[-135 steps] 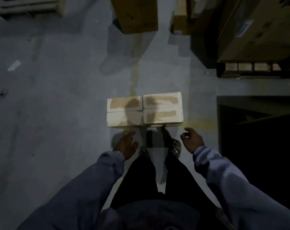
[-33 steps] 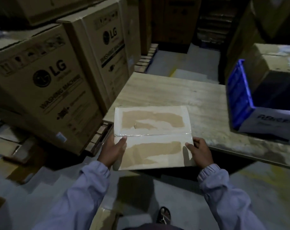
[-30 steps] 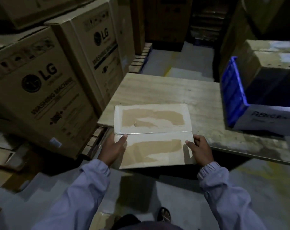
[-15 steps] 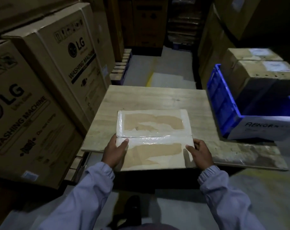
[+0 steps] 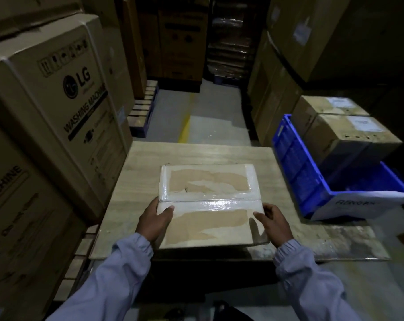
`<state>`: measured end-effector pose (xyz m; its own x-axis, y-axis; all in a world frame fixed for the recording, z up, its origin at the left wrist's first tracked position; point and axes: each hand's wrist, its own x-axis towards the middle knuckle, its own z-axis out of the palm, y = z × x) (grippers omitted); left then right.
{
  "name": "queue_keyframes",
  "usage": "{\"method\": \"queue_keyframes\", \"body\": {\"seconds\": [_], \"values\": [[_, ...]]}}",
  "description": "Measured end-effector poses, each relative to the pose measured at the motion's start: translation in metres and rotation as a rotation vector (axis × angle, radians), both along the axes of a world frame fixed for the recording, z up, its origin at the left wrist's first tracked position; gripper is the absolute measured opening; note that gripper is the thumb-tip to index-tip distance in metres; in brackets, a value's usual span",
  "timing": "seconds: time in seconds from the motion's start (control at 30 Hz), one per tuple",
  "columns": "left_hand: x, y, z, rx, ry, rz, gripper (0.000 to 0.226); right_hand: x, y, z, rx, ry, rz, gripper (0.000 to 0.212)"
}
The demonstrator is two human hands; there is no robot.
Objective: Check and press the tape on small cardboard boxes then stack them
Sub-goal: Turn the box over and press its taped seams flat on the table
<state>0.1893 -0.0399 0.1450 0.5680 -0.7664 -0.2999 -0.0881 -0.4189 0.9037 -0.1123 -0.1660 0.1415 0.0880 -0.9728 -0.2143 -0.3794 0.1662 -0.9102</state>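
Head view: one small cardboard box (image 5: pixel 208 205) lies flat on the near half of the wooden worktop (image 5: pixel 219 154), with its near edge close to the worktop's near edge. It cannot be told whether its full weight is set down.

**Hand state.** The left hand (image 5: pixel 153 222) grips the left end of the box, thumb over the top face and the other fingers out of sight down the side wall. The right hand (image 5: pixel 274 224) grips the near right corner the same way. Neither hand is free.

**Tape.** A glossy clear tape strip (image 5: pixel 210 202) runs left to right along the centre seam between the two top flaps. More film wraps the far edge and the corners. Torn brown patches mark both flaps.

**Handling, as a judgement.**
- Weight: probably light, since a thumb-and-finger hold at each end is enough.
- Stiffness: the walls and corners look rigid, but the flaps may give near the seam.
- Surface: the film is likely slippery and the bare card grips better.
- Hold points: take it at the two short ends, fingers on the side walls.
- Pressing: use flat fingers along the seam, with the box supported by the worktop.

**Surroundings.** A blue crate (image 5: pixel 296 163) holding cartons stands at the right, and large washing-machine cartons (image 5: pixel 64 100) are stacked at the left.
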Motion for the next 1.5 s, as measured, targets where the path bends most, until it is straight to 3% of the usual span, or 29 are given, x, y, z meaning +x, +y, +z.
{"method": "queue_keyframes", "body": {"seconds": [0.27,0.8,1.03,1.13,1.3,1.43,1.5], "values": [[0.010,-0.047,-0.017,0.125,-0.132,-0.029,0.039,0.008,-0.053,-0.020,0.039,-0.024,0.022,0.027],[0.022,-0.140,-0.037,0.293,-0.208,-0.036,0.040,0.013,-0.143,-0.058,0.124,0.063,0.219,0.047],[0.025,-0.138,-0.038,0.309,-0.171,-0.038,0.041,0.004,-0.140,-0.073,0.172,-0.046,0.202,0.047],[0.021,-0.132,-0.042,0.326,-0.190,0.025,0.034,0.008,-0.129,-0.076,0.257,0.013,0.087,0.042],[0.012,-0.111,-0.059,0.496,-0.041,0.038,0.063,0.016,-0.116,-0.067,0.329,0.165,0.063,0.045],[0.017,-0.115,-0.053,0.512,0.016,0.072,0.059,0.020,-0.110,-0.052,0.360,0.048,-0.011,0.039],[0.021,-0.119,-0.046,0.429,0.094,0.142,0.052,0.019,-0.109,-0.043,0.340,-0.021,-0.051,0.046]]}}
